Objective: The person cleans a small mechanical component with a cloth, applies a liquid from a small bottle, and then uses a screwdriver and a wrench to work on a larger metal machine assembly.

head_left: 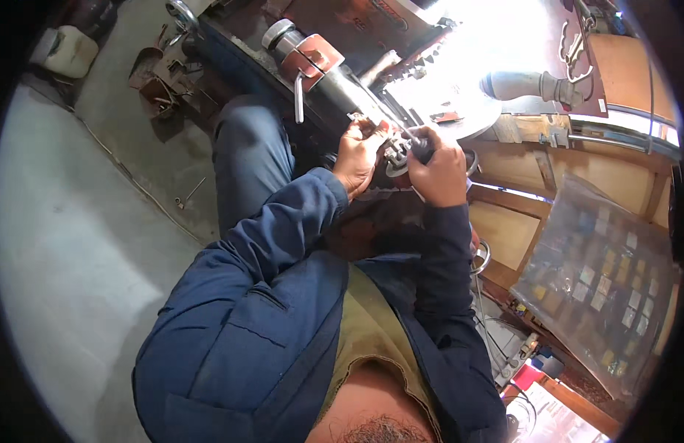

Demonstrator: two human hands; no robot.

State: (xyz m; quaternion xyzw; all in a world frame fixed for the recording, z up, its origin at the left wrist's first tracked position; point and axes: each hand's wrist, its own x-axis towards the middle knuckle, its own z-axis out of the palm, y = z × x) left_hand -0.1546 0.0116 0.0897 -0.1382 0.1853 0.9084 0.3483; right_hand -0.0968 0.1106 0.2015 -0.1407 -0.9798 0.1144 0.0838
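Up beyond the person's knees, both hands meet at the near end of a metal cylinder [343, 92], and it's close work! Look at the left arm: the blue left sleeve [287, 210] slants up and to the right, elbow bent and held out wide, with the left hand [359, 156] angled upward, fingers bent inward, thumb side toward the other hand. Is it pinching something? Cannot tell; glare and the fingers themselves hide what lies between them. Over on the other side, the right sleeve [445, 273] runs nearly straight up, and the right hand [441, 170] is bent in toward the left, fingers wrapped round a dark-handled tool [422, 151], a firm grip there. A thin shaft [390, 112] slants up and left from that grip, alongside the cylinder. Between the two hands, just below the fingertips, sits a toothed metal part [394, 155], partly covered. And the cylinder? It lies above the left hand, slanting away to the upper left, ringed by a reddish clamp [320, 53] with a bent lever [298, 100] hanging down. Strong white light floods the desk [334, 18] to the upper right of the hands.
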